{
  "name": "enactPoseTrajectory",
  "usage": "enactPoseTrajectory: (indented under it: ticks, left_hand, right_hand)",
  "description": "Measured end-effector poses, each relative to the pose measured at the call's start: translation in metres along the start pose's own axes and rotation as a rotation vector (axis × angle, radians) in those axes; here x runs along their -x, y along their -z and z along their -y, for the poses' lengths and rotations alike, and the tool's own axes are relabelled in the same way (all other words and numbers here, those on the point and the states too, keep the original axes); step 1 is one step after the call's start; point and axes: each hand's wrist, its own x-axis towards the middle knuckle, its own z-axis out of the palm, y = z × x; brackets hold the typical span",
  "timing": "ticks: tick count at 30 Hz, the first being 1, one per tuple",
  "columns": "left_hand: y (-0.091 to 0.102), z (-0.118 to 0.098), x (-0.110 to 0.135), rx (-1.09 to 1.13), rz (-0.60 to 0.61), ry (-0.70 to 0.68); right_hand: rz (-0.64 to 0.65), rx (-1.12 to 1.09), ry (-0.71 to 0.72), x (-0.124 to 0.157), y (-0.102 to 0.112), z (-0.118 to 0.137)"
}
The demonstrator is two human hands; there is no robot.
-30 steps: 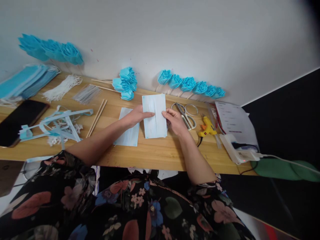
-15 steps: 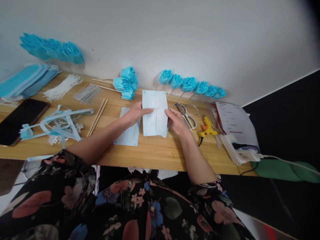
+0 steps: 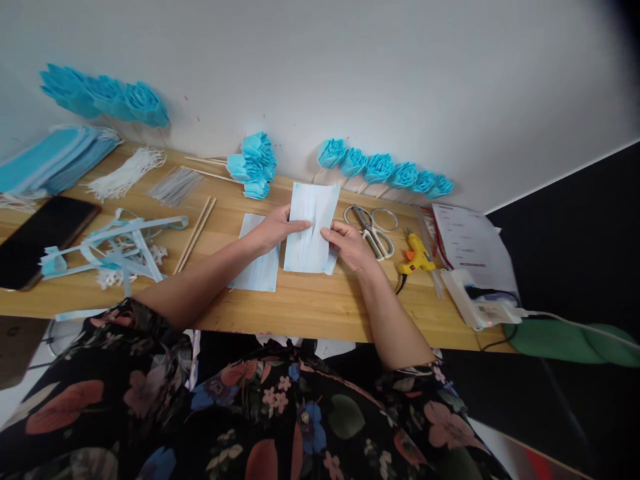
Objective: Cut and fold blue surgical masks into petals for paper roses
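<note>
A pale blue-white rectangle of mask fabric (image 3: 309,251), its straps not visible, is held up between my two hands over the middle of the table. My left hand (image 3: 276,230) grips its left edge, thumb lying across the front face. On the right side, my right hand (image 3: 349,244) pinches the sheet with its thumb in front and fingers behind. The sheet bends along a vertical line near its middle. Another flat piece of mask fabric (image 3: 254,270) lies on the table under my left wrist. A bit of light blue material shows behind the sheet's lower right corner.
Blue fabric flowers (image 3: 379,169) on sticks lean along the wall. Scissors (image 3: 373,233), a yellow glue gun (image 3: 417,253) and a power strip (image 3: 470,300) lie right. Cut blue strips (image 3: 133,243), wooden sticks (image 3: 196,235), a phone (image 3: 47,240) and stacked masks (image 3: 60,160) lie left.
The right side of the sheet has turned and bent inward, with its top right corner shifted right. My right thumb has moved left across the sheet.
</note>
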Motion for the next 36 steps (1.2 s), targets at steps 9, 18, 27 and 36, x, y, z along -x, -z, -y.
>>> enactPoseTrajectory:
  ticks: [9,18,27,36]
  left_hand:
    - [0.0003,-0.0019,-0.0007,0.027,-0.005,-0.034]
    - [0.0005,0.0000,-0.0027,0.048,0.040,-0.046]
    - [0.0016,0.0005,-0.0041,-0.058,0.063,-0.128]
    - [-0.0037,-0.0006,-0.0009,-0.152,0.133,-0.170]
  right_hand:
    - [0.033,-0.071,0.039,0.0014,-0.0035,0.0045]
    - [-0.063,-0.050,0.044,-0.0007,-0.0011,0.0013]
    - [-0.026,-0.095,0.083,-0.0019,-0.0017,0.0006]
    - [-0.079,-0.050,0.011,-0.0006,-0.0029,0.0010]
